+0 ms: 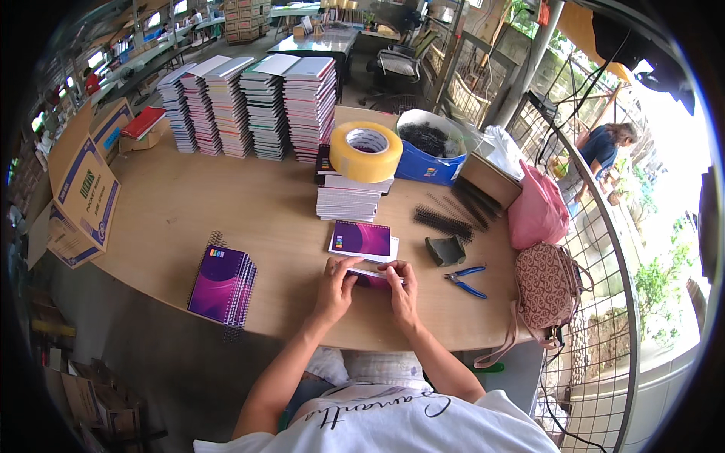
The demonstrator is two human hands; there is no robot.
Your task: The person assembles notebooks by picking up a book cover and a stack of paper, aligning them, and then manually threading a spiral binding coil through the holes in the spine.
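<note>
Head view: both hands on a purple notebook

Left hand [334,287] and right hand [402,291] clamp a small purple notebook [370,278] between them at the near edge of the wooden table [226,211], fingers curled onto its ends. Just beyond lies a purple cover [362,239]. Blue pliers [466,281] rest right of the hands, black coils [444,221] farther back. A stack of purple notebooks [221,285] sits to the left.

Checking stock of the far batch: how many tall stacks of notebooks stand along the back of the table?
5 tall stacks stand side by side along the table's far edge; more may be hidden behind.
</note>
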